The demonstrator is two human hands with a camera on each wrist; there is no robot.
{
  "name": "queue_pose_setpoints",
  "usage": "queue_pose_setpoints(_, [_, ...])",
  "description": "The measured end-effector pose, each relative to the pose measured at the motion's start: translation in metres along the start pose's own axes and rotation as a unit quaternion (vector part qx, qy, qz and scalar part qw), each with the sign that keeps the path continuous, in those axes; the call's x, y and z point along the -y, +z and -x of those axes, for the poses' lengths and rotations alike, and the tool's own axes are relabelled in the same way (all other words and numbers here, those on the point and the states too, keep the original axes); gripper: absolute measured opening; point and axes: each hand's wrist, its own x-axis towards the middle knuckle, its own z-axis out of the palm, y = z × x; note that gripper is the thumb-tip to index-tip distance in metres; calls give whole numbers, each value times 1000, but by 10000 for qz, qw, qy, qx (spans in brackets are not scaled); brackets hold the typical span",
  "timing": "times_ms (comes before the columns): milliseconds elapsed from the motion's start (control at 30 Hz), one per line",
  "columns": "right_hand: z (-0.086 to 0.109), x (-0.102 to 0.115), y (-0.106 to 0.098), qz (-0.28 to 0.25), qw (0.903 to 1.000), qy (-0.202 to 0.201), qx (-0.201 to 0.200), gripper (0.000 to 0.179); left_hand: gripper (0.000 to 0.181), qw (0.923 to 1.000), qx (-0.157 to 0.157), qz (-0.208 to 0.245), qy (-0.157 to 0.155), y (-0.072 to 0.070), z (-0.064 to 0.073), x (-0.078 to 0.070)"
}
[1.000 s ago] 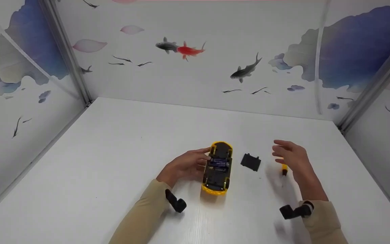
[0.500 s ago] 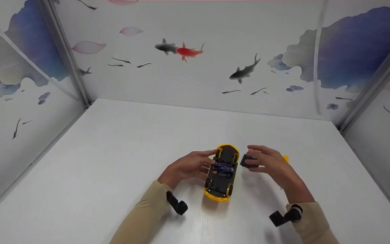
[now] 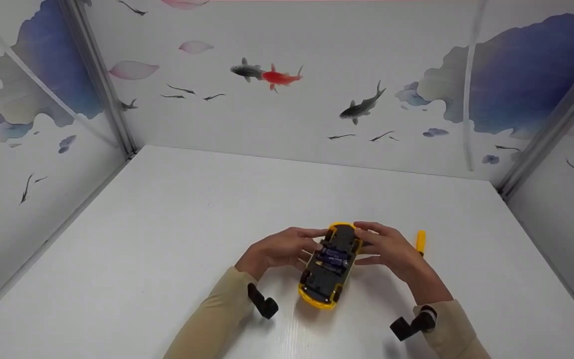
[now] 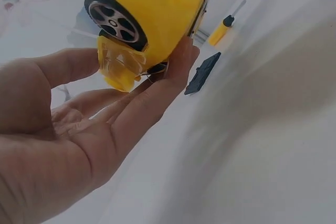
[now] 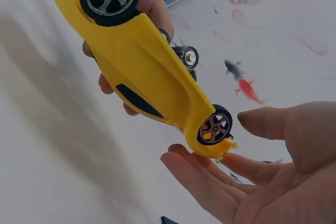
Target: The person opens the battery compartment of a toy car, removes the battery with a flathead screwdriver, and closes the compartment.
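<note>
A yellow toy car is upside down above the table, its black underside facing up. Blue-purple batteries show in the open compartment in its middle. My left hand grips the car from the left, thumb on one side and fingers on the other. On the opposite side, my right hand is at the car's far end with fingers spread loosely. In the right wrist view its thumb stands apart from the wheel, and its fingertips reach behind the yellow bumper; contact there is hard to tell.
A black battery cover lies on the white table, mostly hidden behind my right hand in the head view. Right of that hand lies a yellow-handled screwdriver. Printed walls stand at the back and sides.
My right hand has come leftward from above the screwdriver, past the battery cover, to the car. My left hand has shifted the car right and nearer, tilting it further.
</note>
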Motion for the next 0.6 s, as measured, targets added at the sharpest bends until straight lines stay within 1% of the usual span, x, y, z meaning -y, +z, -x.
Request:
queue_pose_setpoints(233, [-3, -1, 4, 66, 9999, 120, -36, 66, 53, 9991, 43, -418, -82, 3, 2, -3])
queue_pose_setpoints(433, [-5, -1, 4, 8, 9995, 316, 39, 65, 50, 9985, 49, -530, -141, 4, 2, -4])
queue_pose_setpoints(600, [-6, -1, 4, -44, 9995, 293, 87, 62, 49, 9981, 8, -589, -198, 3, 0, -3])
